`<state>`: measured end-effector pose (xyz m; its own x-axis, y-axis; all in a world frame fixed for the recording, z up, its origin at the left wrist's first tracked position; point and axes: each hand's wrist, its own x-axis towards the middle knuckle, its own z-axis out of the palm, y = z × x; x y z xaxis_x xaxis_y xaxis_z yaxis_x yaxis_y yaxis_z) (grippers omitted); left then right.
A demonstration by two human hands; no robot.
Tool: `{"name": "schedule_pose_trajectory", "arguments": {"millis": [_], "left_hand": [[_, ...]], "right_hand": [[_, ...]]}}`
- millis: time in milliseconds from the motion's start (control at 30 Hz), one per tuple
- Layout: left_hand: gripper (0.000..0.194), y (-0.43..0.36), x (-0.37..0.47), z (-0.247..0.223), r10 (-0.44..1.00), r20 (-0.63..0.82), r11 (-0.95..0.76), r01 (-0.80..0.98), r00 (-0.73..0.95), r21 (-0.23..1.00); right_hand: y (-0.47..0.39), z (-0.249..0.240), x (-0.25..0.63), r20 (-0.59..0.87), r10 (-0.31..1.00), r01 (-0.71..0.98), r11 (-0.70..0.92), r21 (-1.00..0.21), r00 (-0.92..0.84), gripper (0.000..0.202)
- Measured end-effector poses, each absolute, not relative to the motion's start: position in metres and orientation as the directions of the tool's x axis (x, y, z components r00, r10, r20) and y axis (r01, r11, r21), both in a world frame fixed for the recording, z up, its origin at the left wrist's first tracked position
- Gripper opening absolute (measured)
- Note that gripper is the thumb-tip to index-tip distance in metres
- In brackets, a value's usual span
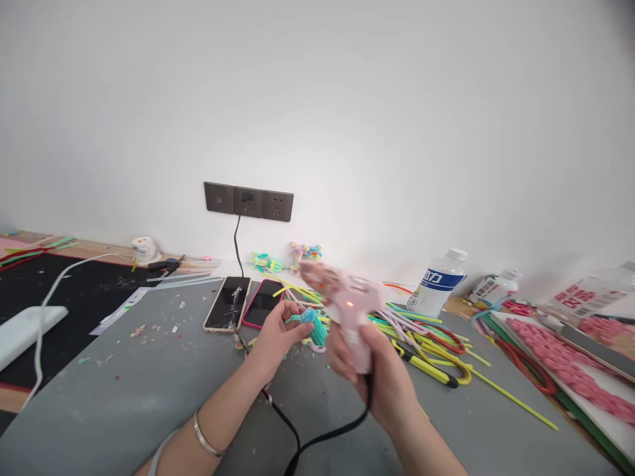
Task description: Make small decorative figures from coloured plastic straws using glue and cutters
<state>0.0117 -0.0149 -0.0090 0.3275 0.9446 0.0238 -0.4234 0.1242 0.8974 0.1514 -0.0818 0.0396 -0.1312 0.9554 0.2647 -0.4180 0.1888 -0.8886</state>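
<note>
My right hand [381, 360] is wrapped round the handle of a pink hot glue gun [354, 297], its small orange light lit and its blurred nozzle pointing up and left. A black cord runs down from the handle's base. Between the thumb and fingers of my left hand [280, 334] is a small teal and blue pipe-cleaner figure [315, 325], left of the glue gun. Loose pipe cleaners [426, 340], yellow, lilac, green and orange, lie behind and right of the glue gun. Finished-looking pipe-cleaner figures [306, 251] stand by the wall.
Two phones [227, 305] lie left of my hands. A yellow utility knife [429, 368] rests on the grey mat [163, 390]. At right stand a white bottle [439, 284] and a board with pink braided pieces [570, 363]. A white power bank [30, 330] sits far left; wall sockets [248, 201] are ahead.
</note>
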Motion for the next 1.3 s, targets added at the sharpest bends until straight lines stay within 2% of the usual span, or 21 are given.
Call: {"name": "schedule_pose_trajectory", "arguments": {"millis": [100,233,367,700,900,1133,1300], "left_hand": [[0.046,-0.019,0.010,-0.004,0.951,-0.008,0.146,-0.426,0.309,0.893],[0.046,-0.021,0.010,0.000,0.953,-0.041,0.173,-0.429,0.300,0.887],[0.044,-0.020,0.011,0.000,0.952,-0.061,0.188,-0.417,0.300,0.889],[0.042,-0.023,0.010,0.000,0.952,0.012,0.127,-0.429,0.306,0.894],[0.044,-0.025,0.010,-0.003,0.948,-0.005,0.114,-0.324,0.319,0.939],[0.048,-0.029,0.008,-0.003,0.935,0.003,0.117,-0.319,0.354,0.941],[0.047,-0.028,0.008,-0.004,0.929,0.015,0.117,-0.330,0.371,0.937]], "right_hand": [[-0.095,0.005,0.197,0.204,0.977,-0.416,0.160,-0.895,-0.063,0.042],[-0.095,-0.021,0.228,0.139,0.968,-0.368,0.054,-0.928,-0.208,0.048],[-0.084,-0.024,0.235,0.155,0.934,-0.351,0.035,-0.936,-0.321,0.047],[-0.093,-0.036,0.242,0.140,0.925,-0.412,-0.020,-0.911,-0.354,0.049],[-0.095,-0.036,0.242,0.173,0.927,-0.337,0.054,-0.940,-0.332,0.047],[-0.097,-0.037,0.243,0.193,0.924,-0.247,0.113,-0.962,-0.329,0.049],[-0.098,-0.039,0.244,0.218,0.914,-0.284,0.121,-0.951,-0.343,0.044]]}}
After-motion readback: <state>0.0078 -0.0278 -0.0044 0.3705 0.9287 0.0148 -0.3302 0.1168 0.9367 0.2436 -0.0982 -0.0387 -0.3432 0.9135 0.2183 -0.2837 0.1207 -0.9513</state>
